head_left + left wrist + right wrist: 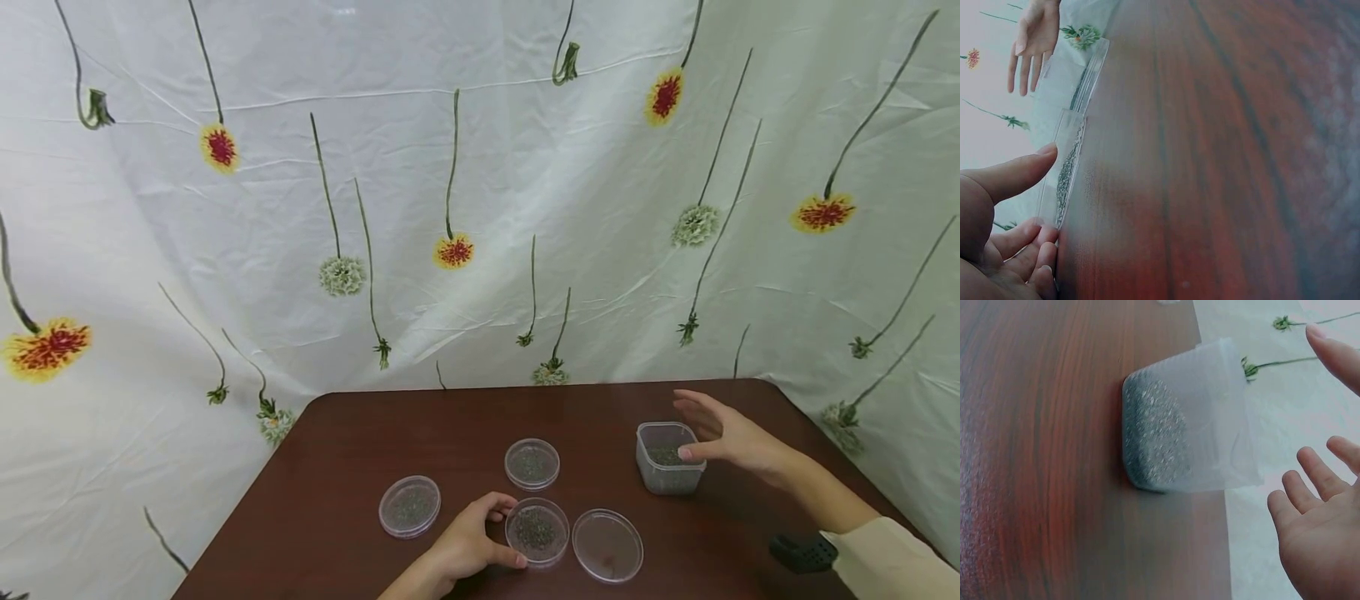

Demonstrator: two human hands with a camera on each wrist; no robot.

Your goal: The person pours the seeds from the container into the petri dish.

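My left hand (474,542) holds a clear round petri dish (537,531) by its rim, thumb on the near side and fingers on the far side. Dark green, crumbly bits cover the dish's bottom, and they show through its wall in the left wrist view. On the right, my right hand (738,439) hovers at the rim of a square plastic tub (670,482), its fingers spread and nothing in them. The right wrist view shows similar flecked bits (1157,431) low inside the upright tub.
Two more petri dishes with green bits stand on the brown table, one at the left (410,507) and one behind (532,464). A clear round dish or lid (607,547) lies right of the held dish. Flower-printed cloth (480,183) hangs behind the table.
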